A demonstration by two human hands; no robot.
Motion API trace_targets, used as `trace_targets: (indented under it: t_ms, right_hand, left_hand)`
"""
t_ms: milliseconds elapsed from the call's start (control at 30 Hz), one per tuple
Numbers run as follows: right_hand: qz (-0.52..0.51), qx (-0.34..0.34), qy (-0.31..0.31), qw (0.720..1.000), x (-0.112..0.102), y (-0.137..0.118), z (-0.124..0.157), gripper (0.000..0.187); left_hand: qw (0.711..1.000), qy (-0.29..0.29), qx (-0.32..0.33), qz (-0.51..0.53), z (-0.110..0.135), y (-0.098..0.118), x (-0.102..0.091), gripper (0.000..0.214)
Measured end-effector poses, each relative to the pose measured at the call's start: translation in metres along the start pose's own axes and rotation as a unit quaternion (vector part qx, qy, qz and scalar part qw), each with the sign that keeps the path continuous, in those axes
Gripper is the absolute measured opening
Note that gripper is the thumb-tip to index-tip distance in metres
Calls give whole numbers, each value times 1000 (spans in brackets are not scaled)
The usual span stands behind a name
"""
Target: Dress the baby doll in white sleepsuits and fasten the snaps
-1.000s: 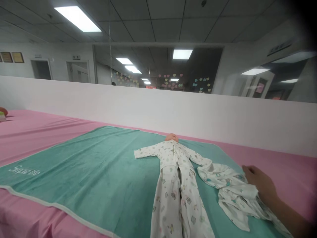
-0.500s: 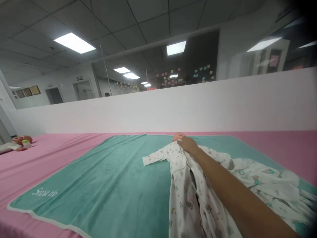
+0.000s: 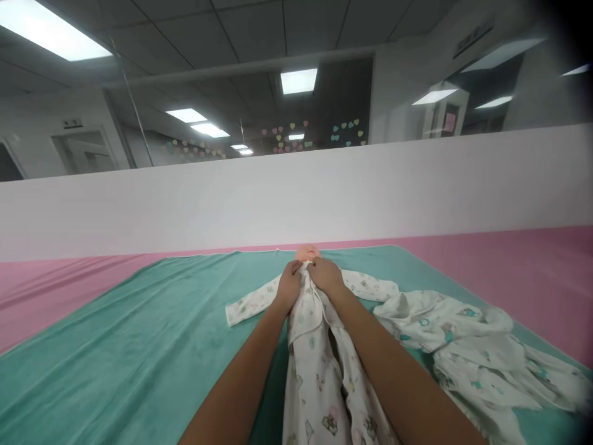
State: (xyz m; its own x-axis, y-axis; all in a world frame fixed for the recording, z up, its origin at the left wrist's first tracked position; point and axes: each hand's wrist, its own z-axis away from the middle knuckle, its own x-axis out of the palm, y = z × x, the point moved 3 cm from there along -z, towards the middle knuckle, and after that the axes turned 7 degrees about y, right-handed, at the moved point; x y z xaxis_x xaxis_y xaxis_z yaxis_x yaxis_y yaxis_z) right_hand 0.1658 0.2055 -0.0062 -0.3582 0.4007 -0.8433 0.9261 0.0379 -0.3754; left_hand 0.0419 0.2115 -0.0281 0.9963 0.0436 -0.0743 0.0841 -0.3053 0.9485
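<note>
A doll (image 3: 307,251) lies on its back on a green blanket (image 3: 185,334), only its pinkish head showing. It is in a white baby onesie (image 3: 308,352) printed with small figures, whose sleeves spread to both sides. At the neckline, just below the head, my left hand (image 3: 290,281) holds the left side of the collar with its fingers curled. My right hand (image 3: 325,275) grips the collar's other side, close to the left hand. The fingertips are partly hidden in the cloth. Down the front of the onesie runs an open gap.
A crumpled white garment with teal prints (image 3: 477,346) lies on the blanket to the right. Pink cloth (image 3: 519,272) covers the surface around the blanket. Behind it rises a low white wall (image 3: 231,210) with glass above.
My left hand has come into view and taken hold of the collar. My right hand stays at the neckline. The view has swung to the right, and the objects at far left are out of sight.
</note>
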Motion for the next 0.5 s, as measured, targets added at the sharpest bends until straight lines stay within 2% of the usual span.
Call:
trace_targets:
  t_ms: [67,167,267,500]
  right_hand:
    - [-9,13,7,1000,0,9,-3,30]
    - [-26,20,14,999,0,14,-7,27]
    - [-47,11,21,999,1,13,-10,24]
    - [-108,-19,64,992,4,13,-18,23]
  left_hand:
    - [999,-31,16,3,-2,-7,5,52]
    - [996,-65,52,-25,-3,-7,8,52]
    - [994,-63,76,-53,-3,-5,7,50]
    - [992,-69,87,-67,-7,-10,8,53]
